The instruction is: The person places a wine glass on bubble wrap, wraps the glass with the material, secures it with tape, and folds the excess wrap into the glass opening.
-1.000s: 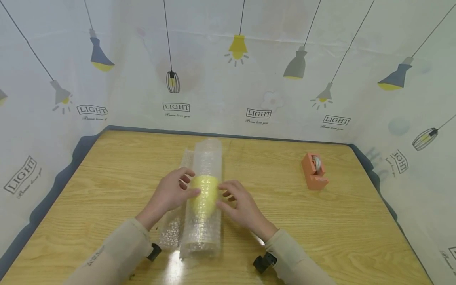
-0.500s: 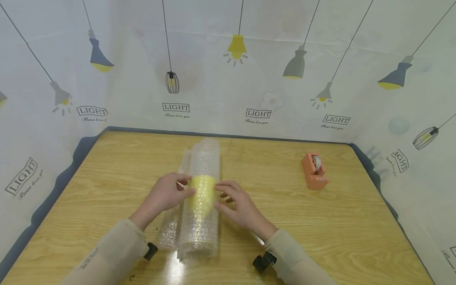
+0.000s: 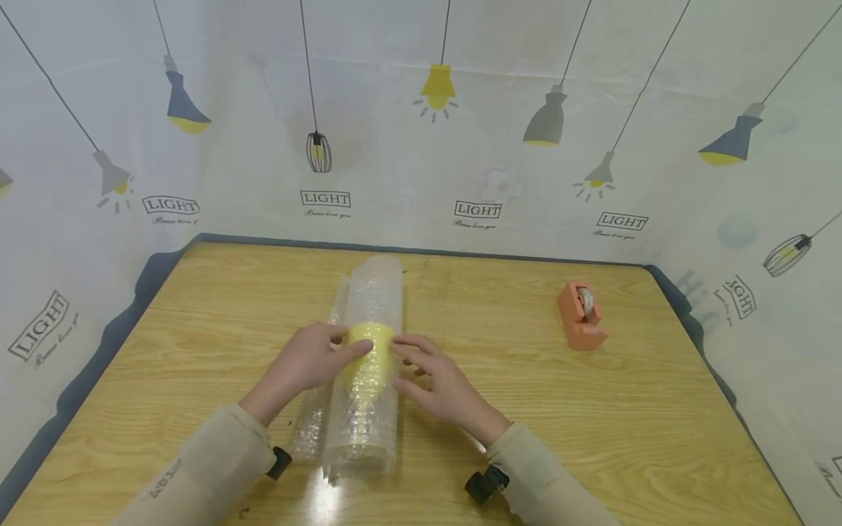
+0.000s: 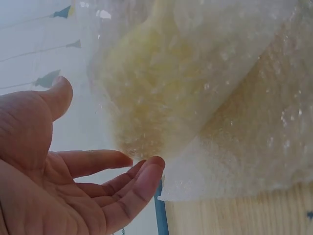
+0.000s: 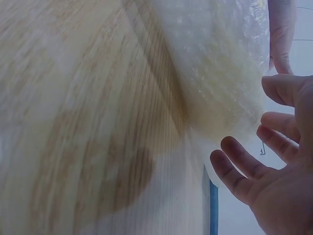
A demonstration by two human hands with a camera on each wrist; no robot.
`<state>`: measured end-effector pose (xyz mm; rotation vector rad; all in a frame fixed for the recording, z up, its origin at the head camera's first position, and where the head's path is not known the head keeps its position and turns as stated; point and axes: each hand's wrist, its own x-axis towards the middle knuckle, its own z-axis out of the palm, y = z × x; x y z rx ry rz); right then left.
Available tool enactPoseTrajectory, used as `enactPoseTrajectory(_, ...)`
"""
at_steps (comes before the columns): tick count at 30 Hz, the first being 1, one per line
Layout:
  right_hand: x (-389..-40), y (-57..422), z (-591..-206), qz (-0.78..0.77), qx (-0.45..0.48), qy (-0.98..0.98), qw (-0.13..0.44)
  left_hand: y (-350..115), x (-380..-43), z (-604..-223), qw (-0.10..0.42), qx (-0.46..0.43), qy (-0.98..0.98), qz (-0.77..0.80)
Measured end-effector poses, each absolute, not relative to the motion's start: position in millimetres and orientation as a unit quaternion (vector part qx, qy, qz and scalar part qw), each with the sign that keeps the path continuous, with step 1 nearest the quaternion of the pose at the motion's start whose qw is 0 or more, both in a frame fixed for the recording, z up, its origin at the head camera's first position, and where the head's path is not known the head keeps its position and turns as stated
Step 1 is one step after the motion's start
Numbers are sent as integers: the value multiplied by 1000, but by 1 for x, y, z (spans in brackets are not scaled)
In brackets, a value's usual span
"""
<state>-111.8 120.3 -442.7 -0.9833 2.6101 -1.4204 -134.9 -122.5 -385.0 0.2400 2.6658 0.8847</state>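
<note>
A roll of clear bubble wrap (image 3: pixel 376 292) lies lengthwise on the wooden table in the head view. Through its layers shows a yellow goblet-shaped thing (image 3: pixel 370 358), wide at the far end and narrowing to a stem, as the left wrist view also suggests. My left hand (image 3: pixel 309 358) is at the roll's left side, thumb over its top, fingers loosely bent. From the right, my right hand (image 3: pixel 437 380) touches the roll with spread, slightly bent fingertips. A loose flap of bubble wrap (image 3: pixel 309 431) extends from under the roll on the left.
An orange tape dispenser (image 3: pixel 582 318) with a tape roll stands at the table's right side. Behind and beside the wooden table (image 3: pixel 500 307) hangs a pale curtain (image 3: pixel 395 131) printed with lamps.
The bubble wrap roll has turned and shifted a little to the left with the yellow thing inside. Both hands have followed it slightly left, and the left thumb now lies farther over the top.
</note>
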Motion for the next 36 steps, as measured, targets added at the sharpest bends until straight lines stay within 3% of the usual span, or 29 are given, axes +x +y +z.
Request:
enactPoseTrajectory(15,-112,123,-450,-512,-288,809,-5,-115,-132,-395,183,33,922,339)
enactPoseTrajectory(36,-113,126,-447,-539,-235,809,0,-110,-135,-404,191,69,906,371)
